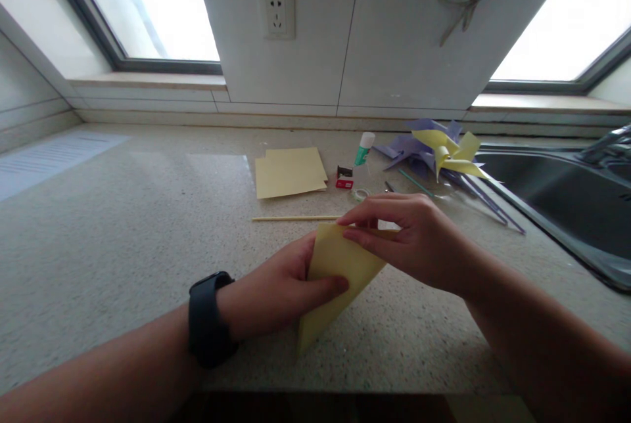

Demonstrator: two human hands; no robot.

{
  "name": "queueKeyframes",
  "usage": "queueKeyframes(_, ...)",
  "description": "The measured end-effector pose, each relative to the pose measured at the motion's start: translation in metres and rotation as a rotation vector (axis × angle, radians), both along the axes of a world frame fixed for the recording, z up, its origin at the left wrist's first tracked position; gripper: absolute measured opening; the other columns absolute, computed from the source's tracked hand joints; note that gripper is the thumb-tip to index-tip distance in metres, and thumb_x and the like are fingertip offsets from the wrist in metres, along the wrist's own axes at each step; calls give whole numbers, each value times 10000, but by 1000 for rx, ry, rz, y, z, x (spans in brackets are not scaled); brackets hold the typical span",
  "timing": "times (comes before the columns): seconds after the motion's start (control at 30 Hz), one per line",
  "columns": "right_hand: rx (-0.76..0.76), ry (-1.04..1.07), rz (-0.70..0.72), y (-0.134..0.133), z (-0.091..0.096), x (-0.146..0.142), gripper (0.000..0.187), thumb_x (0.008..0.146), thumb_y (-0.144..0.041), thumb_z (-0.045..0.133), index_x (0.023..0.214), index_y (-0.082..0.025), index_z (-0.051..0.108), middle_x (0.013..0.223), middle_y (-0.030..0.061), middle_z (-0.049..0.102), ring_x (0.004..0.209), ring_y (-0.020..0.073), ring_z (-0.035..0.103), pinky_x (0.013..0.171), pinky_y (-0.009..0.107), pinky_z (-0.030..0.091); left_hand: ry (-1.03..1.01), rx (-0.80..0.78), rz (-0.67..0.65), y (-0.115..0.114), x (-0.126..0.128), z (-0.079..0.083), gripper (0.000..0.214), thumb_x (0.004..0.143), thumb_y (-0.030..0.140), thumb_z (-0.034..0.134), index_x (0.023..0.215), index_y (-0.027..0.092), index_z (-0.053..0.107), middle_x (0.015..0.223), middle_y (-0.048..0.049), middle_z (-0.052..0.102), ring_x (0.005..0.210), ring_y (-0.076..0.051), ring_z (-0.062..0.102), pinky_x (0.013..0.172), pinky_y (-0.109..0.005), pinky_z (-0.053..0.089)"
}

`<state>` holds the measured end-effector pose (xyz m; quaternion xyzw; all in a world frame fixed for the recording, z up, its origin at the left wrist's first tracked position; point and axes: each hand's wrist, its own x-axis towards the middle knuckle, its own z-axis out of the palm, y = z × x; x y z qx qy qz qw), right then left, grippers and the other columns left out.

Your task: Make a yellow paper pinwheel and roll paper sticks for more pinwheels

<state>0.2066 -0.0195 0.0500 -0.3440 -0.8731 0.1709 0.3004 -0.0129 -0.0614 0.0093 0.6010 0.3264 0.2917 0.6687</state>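
Observation:
A folded sheet of yellow paper (pixel 340 265) is held up over the counter near its front edge. My left hand (pixel 290 285) grips it from the left, thumb across its face and the other fingers hidden behind. At the paper's top edge, my right hand (pixel 414 236) pinches it between thumb and fingers. Just beyond lies a thin yellow stick (pixel 296 218). Farther back is a small stack of yellow paper (pixel 290 173).
A glue stick (pixel 364 149), a small red-and-black box (pixel 344 177) and a tape roll (pixel 361 194) stand behind my right hand. Paper pinwheels, one yellow (pixel 451 152) and some purple (pixel 417 140), lie beside the sink (pixel 557 180). A printed sheet (pixel 54 154) lies far left.

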Motion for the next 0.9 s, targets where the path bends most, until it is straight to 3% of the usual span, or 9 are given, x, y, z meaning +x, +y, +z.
queueKeyframes(0.5, -2, 13, -9, -1, 1, 0, 124, 902, -297, 688, 964, -239, 777, 831, 5, 728, 731, 127, 649, 670, 253, 491, -52, -25, -2, 0, 1, 0, 380, 887, 245, 710, 1230, 220, 548, 1099, -39, 645, 922, -168, 591, 778, -293, 479)
queueKeyframes(0.7, 31, -30, -24, -3, 2, 0, 153, 916, -342, 679, 973, -249, 786, 850, 9, 737, 757, 135, 646, 671, 263, 478, -189, -203, 3, -1, 3, -2, 321, 945, 402, 662, 1196, 208, 608, 994, -30, 666, 851, -139, 599, 740, -251, 458)
queueKeyframes(0.9, 53, -35, 2, -3, 3, -1, 143, 913, -306, 678, 993, -259, 787, 863, -6, 753, 797, 141, 658, 721, 279, 481, -215, -238, 87, 0, 5, -6, 342, 943, 450, 651, 1161, 187, 671, 889, -29, 669, 798, -136, 586, 697, -235, 447)
